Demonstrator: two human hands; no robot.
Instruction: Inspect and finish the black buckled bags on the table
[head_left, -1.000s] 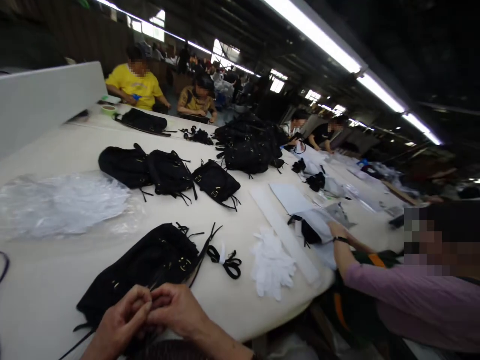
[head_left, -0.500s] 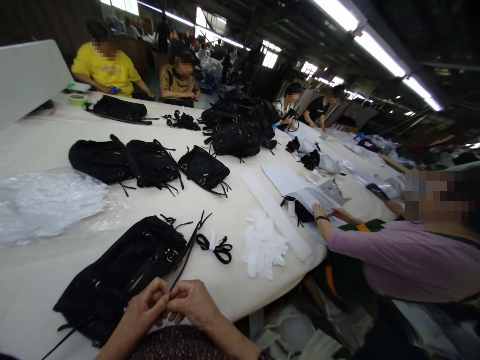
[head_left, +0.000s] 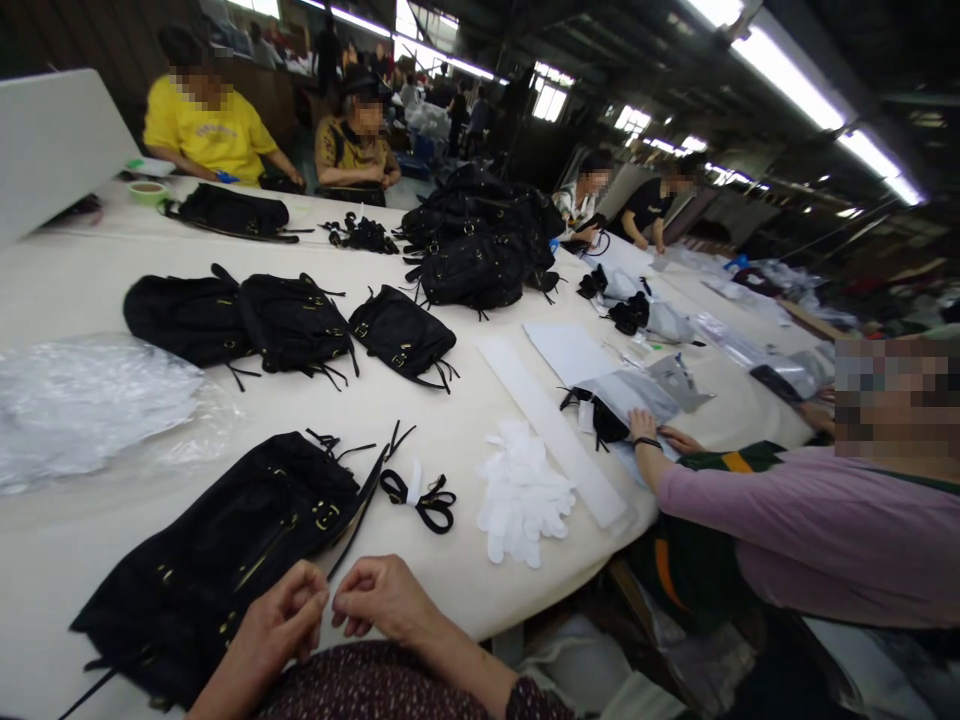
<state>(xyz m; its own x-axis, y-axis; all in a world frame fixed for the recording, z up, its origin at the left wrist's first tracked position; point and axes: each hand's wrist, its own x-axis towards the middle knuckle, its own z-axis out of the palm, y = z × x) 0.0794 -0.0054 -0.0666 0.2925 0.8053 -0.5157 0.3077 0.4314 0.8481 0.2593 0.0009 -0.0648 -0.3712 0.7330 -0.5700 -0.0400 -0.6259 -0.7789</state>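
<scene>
A black backpack [head_left: 217,560] with brass-coloured buckles and zips lies flat on the table before me. My left hand [head_left: 281,620] is over its near edge, fingers curled into a pinch. My right hand [head_left: 386,600] is just to the right, thumb and fingertips pressed together. A narrow gap separates the hands. Whatever either holds is too small or hidden to make out. A thin black strap [head_left: 360,515] runs from the bag's top corner down towards my left fingertips; whether they touch it is unclear. A black strap bundle [head_left: 420,502] with a white band lies beyond my right hand.
White cut pieces [head_left: 525,495] and a long white strip [head_left: 551,430] lie to the right. A co-worker's hand [head_left: 643,428] rests on a grey plastic bag there. Clear plastic bags [head_left: 97,410] are at left. Several black bags [head_left: 480,240] are farther back.
My hands have drawn slightly apart; before, their fingertips met at the strap. The camera view has shifted a little, and the backpack appears slightly farther left.
</scene>
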